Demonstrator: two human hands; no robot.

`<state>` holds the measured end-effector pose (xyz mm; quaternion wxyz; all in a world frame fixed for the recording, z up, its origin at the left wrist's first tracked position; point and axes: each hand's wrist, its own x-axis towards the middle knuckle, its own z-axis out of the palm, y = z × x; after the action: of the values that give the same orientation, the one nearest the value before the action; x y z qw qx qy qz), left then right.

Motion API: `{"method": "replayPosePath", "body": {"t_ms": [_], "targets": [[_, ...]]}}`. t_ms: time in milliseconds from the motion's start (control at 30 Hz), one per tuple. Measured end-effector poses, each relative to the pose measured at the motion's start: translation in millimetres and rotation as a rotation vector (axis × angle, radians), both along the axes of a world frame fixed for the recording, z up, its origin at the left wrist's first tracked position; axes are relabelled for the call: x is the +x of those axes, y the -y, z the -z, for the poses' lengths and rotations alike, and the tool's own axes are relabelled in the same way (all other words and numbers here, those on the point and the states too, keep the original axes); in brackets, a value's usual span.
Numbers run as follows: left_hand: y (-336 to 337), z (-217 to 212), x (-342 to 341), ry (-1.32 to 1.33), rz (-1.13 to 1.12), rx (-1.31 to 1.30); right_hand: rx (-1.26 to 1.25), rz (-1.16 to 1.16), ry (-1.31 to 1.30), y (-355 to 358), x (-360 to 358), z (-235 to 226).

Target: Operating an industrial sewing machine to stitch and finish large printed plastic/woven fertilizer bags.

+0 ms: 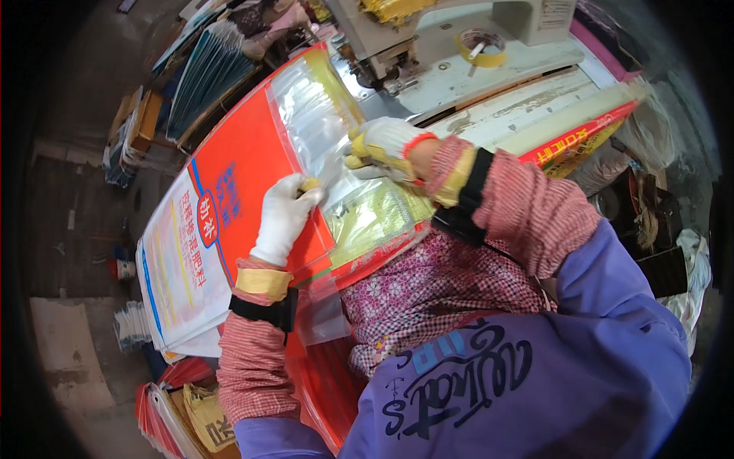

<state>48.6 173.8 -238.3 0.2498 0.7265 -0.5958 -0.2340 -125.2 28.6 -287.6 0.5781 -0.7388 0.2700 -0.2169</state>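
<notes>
The gloved left hand [283, 214] pinches the clear inner liner [321, 130] of a red and white printed sack [222, 206] lying across the tabletop [520, 107]. Just beyond, the gloved right hand [382, 149], fingers curled, grips the same liner, with a sewing machine [459, 30] and a tape roll [480, 47] behind.

red-white printed sack [229, 191] | flat on table | clear inner liner [321, 130] protruding
</notes>
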Motion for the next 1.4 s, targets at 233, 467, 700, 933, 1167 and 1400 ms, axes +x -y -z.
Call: {"method": "replayPosePath", "body": {"t_ms": [233,467,700,933,1167,1400], "targets": [[-29.2,-29.2,0.2,0.244,0.205,-0.204,0.997,0.207,0.137,-16.2,12.5,-49.1],[-50.2,-45.9,-26.1,0.492,0.439,-0.125,0.35,0.023,-0.356,-34.5,28.1,-53.5],[-18.5,-34.7,3.8,-0.378,-0.209,-0.096,-0.245,-0.075,-0.199,-40.9,65.6,-51.7],[-41.3,-95.7,56.5,-0.439,-0.228,-0.361,-0.705,-0.058,-0.489,-50.0,51.8,-66.5],[-105.6,-133.9,66.9,-0.49,-0.195,-0.507,-1.142,0.126,-0.311,-74.3,49.9,-94.6],[-139.0,-148.2,10.4,-0.237,-0.382,-0.434,-0.751,-0.366,-0.168,-99.4,128.1,-107.2]]}}
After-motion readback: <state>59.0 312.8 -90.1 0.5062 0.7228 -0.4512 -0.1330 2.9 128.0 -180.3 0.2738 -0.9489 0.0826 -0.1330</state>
